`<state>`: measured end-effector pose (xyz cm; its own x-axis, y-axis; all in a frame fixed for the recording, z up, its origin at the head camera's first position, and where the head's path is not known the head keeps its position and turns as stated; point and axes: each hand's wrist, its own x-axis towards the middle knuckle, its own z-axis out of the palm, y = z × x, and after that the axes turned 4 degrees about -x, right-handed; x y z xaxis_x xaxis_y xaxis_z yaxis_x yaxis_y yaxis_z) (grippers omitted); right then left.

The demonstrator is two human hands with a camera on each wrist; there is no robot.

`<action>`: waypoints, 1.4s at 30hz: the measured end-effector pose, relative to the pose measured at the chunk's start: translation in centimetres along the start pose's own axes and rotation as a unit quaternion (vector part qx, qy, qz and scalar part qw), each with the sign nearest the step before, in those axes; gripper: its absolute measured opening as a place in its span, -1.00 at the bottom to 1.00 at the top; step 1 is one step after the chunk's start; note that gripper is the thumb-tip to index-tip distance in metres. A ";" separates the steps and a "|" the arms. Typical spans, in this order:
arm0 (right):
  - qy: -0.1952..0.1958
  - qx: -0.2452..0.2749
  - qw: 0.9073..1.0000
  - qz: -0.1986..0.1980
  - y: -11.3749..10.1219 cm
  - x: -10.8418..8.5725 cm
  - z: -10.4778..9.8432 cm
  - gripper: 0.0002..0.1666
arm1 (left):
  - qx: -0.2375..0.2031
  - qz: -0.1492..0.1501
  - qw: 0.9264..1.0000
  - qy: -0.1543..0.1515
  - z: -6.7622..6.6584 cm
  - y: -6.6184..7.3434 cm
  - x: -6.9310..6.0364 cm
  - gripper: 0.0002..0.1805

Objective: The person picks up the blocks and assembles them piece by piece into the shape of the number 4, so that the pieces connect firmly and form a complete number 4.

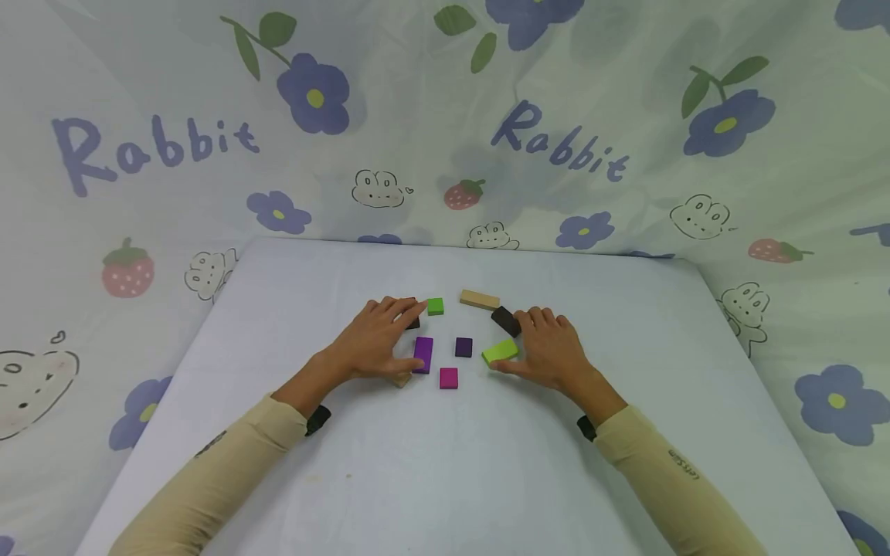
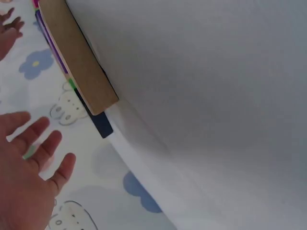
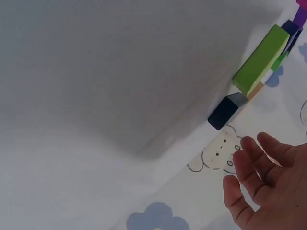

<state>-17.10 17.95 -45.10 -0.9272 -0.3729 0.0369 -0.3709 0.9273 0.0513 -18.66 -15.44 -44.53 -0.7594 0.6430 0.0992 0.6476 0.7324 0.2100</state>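
Observation:
My left hand (image 1: 375, 340) reaches in from the left with fingers spread. Its thumb overlaps the purple block (image 1: 422, 355) in the head view; whether it touches cannot be told. A dark block (image 1: 413, 321) and a wooden block (image 1: 400, 380) are partly hidden by this hand. On the other side, my right hand (image 1: 554, 351) has loosely bent fingers beside a black block (image 1: 506, 321), its thumb near the lime green block (image 1: 501, 353). Both wrist views show the left hand (image 2: 29, 172) and the right hand (image 3: 268, 184) with separated fingers, gripping nothing.
Between the hands lie a dark purple block (image 1: 463, 347) and a magenta block (image 1: 448, 378). Farther back are a small green block (image 1: 435, 306) and a long wooden block (image 1: 480, 300). The white table (image 1: 445, 479) meets a patterned curtain (image 1: 417, 116) behind.

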 end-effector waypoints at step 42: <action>-0.048 0.047 0.998 0.007 -1.4 0.0 0.8 -0.02 | -0.040 -0.015 0.996 -0.077 1.2 1.5 0.8 -0.26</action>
<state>-16.61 16.63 -45.97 -0.9313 -0.3596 -0.0587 -0.3576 0.9329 -0.0418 -18.28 -13.57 -45.26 -0.7557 0.6525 -0.0567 0.6134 0.7354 0.2880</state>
